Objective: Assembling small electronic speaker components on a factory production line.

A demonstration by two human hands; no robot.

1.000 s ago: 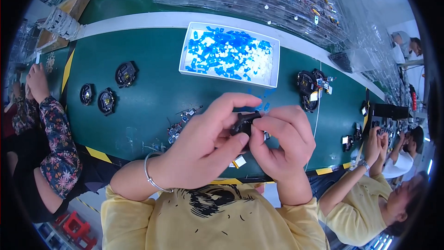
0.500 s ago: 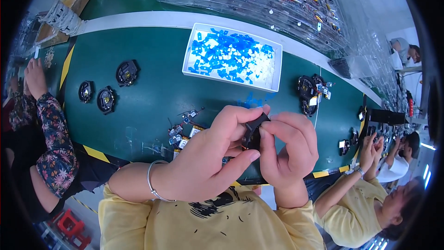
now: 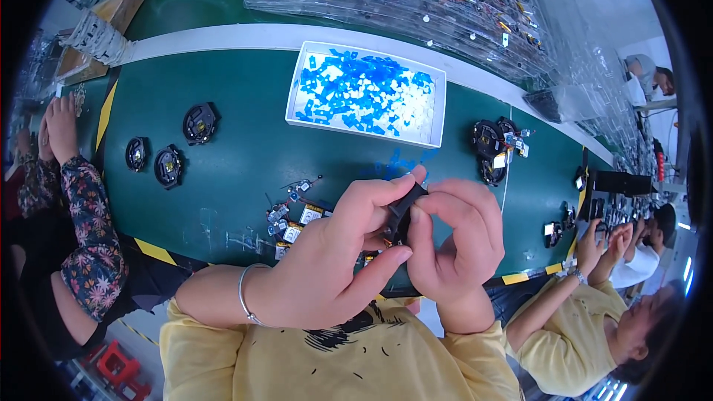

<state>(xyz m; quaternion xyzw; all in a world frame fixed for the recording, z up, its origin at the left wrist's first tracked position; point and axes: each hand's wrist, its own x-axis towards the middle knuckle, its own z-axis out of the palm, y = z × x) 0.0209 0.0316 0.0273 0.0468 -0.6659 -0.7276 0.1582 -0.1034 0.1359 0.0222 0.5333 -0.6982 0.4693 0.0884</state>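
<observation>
While the small black part (image 3: pixel 401 215) is pinched between both hands above the desk's (image 3: pixel 245 156) near edge, left hand (image 3: pixel 334 252) fingers clamp its lower side and right hand (image 3: pixel 453 241) fingers its top. Uneven pressure could drop it onto the loose components (image 3: pixel 293 215) beneath. Versus earlier, both hands sit slightly lower.

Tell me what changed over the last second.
Both hands, the left hand and right hand, kept their grip on the small black part and drew it in closer, turning it edge-on between the fingertips. The white tray of blue pieces and the black round parts on the green table stayed put.
</observation>
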